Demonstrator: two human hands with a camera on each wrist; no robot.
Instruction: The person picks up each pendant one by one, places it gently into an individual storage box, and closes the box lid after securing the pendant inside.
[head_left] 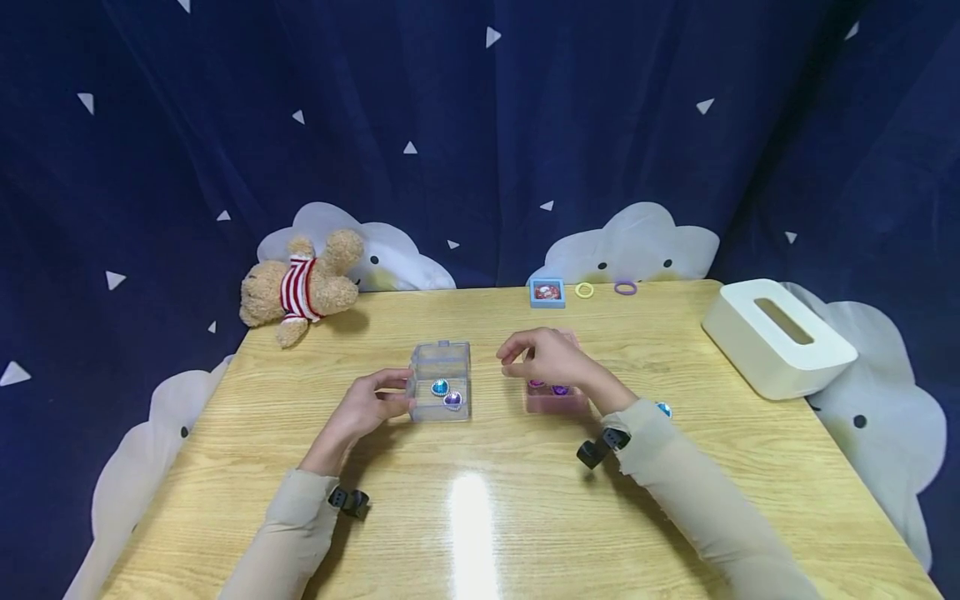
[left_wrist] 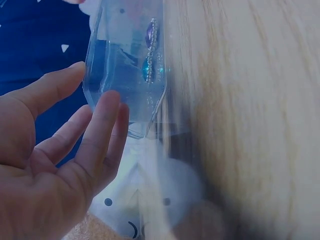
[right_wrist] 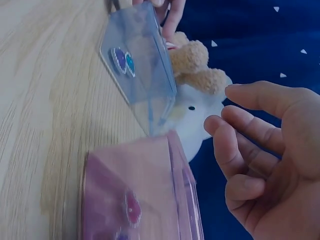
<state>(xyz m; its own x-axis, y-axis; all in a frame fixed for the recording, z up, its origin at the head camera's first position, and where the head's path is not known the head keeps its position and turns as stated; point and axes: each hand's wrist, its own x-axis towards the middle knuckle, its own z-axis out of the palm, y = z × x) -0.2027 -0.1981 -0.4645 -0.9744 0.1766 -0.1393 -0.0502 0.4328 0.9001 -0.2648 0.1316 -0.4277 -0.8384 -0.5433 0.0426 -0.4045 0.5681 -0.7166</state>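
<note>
Your left grip (head_left: 367,404) has its thumb and fingers apart, their tips touching the near side of a clear, hard plastic box (head_left: 431,414), which stands lid-up just to that grip's right. Inside it you have two faceted gems with beaded silvery rims: one blue gem (head_left: 440,387) and one purple gem (head_left: 452,400). Your right grip (head_left: 551,357) is empty, fingers loosely bent and apart, above a see-through pink box (head_left: 557,405); two gems show in there, one magenta and one purple, though your arm hides part of it. A loose blue gem (head_left: 664,409) lies on the wood-grained tabletop (head_left: 540,517), right of your right grip beside the sleeve. Beyond that grip are one square blue frame (head_left: 547,303) and two thin rings, a yellow ring (head_left: 584,283) and a purple ring (head_left: 626,281). Beyond your left grip lies one fuzzy bear (head_left: 303,287) in stripes; far right of your right grip, one smooth white tissue box (head_left: 772,354)
</note>
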